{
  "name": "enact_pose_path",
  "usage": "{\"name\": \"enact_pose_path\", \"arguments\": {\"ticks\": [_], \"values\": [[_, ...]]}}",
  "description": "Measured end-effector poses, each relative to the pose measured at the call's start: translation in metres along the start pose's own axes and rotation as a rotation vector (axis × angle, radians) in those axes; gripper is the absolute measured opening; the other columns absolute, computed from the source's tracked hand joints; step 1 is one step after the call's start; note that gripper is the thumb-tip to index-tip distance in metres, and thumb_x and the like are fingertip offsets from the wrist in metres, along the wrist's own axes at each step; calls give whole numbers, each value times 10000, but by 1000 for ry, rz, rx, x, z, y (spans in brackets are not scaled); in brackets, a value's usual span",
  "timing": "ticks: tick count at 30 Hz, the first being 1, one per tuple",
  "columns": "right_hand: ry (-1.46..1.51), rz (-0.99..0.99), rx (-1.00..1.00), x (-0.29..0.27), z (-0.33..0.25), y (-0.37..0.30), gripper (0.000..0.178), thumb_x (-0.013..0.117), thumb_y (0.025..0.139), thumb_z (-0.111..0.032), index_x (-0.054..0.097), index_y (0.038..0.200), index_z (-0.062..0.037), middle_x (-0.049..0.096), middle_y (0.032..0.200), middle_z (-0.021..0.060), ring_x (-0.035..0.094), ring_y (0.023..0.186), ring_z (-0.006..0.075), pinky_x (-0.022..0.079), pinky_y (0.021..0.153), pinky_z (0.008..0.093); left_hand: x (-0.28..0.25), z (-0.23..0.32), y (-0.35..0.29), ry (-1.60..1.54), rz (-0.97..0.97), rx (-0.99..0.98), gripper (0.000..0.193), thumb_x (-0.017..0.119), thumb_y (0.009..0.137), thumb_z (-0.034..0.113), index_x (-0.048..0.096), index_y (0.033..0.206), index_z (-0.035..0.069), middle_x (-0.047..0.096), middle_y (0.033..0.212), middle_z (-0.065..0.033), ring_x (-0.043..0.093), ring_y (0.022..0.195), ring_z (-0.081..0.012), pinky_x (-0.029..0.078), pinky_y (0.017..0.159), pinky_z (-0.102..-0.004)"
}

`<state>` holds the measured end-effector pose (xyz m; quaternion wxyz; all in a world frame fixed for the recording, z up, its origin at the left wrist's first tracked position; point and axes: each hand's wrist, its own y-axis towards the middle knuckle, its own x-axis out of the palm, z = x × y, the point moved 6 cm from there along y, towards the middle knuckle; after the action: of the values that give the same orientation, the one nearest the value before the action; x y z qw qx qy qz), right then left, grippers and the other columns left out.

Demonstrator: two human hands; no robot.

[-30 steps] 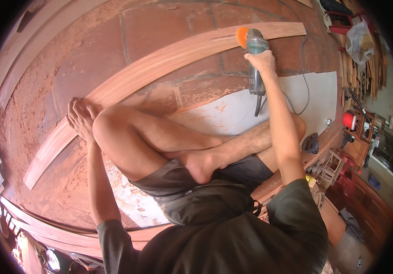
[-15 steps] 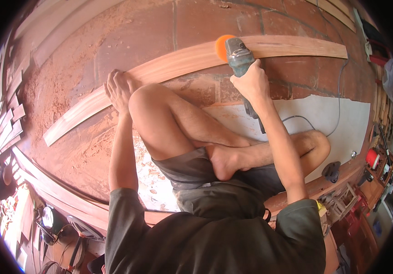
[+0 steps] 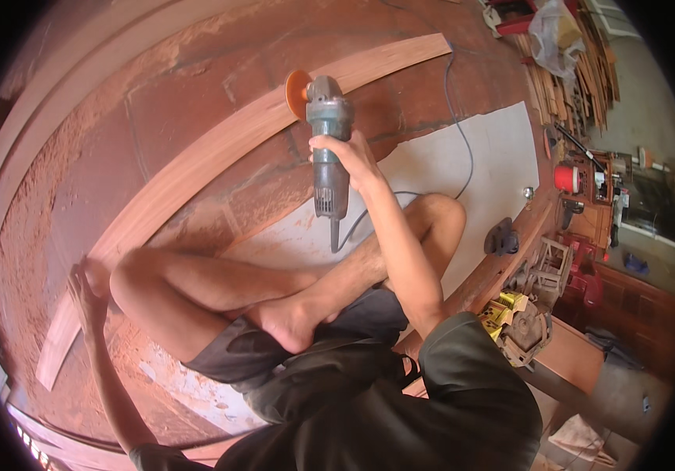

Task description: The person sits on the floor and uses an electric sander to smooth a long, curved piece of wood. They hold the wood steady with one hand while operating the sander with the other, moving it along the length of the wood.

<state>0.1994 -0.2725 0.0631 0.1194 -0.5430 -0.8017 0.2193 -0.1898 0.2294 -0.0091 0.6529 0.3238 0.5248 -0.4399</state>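
right fingers [image 3: 326, 143] wrap grinder [image 3: 329, 114]; left fingers [image 3: 78, 286] extended against plank [image 3: 188, 177]; plastic bag [image 3: 543, 38]: tan contents [image 3: 568, 36]

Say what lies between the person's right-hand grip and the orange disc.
In the head view, the green-grey front end of the power tool lies between the right-hand grip and the orange disc.

A reddish-brown tiled floor [image 3: 204, 94] stretches beneath everything; sawdust [image 3: 16, 243] is strewn at the left; a pale sheet [image 3: 502, 149] covers part of the tiling; thin wooden strips [image 3: 600, 86] lie heaped at the upper right; bright light glares at the lower left.
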Motion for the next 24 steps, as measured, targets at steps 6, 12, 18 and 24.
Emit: {"name": "enact_pose_path", "arguments": {"ticks": [6,12,18,24], "values": [[130,26,-15,-25,12,-14,453,835,759,-213,613,1094,-3,667,886,113,706,731,210,592,668,356,7,13,21,-15,-71,72,794,802,837,190,375,1487,34,431,1456,-247,414,1368,-458,369,1140,-541],[154,43,-22,-37,24,-18,495,849,742,-225,601,1113,-11,665,899,111,709,735,212,595,667,361,-4,99,84,-116,-32,207,851,900,709,259,453,1391,14,498,1326,-214,485,1252,-441,430,1044,-504],[152,75,-62,-38,20,-16,472,838,747,-187,611,1117,-1,675,884,112,703,715,210,594,662,361,-5,174,150,-133,-58,303,716,911,673,315,582,1236,19,562,1165,-171,562,1108,-400,481,947,-498],[-8,153,-34,-48,25,-15,387,843,772,-180,661,1029,44,704,860,134,708,698,206,584,640,341,23,207,169,-23,-85,450,760,878,686,520,636,1198,13,591,1148,-181,606,1124,-362,526,949,-480]]}}
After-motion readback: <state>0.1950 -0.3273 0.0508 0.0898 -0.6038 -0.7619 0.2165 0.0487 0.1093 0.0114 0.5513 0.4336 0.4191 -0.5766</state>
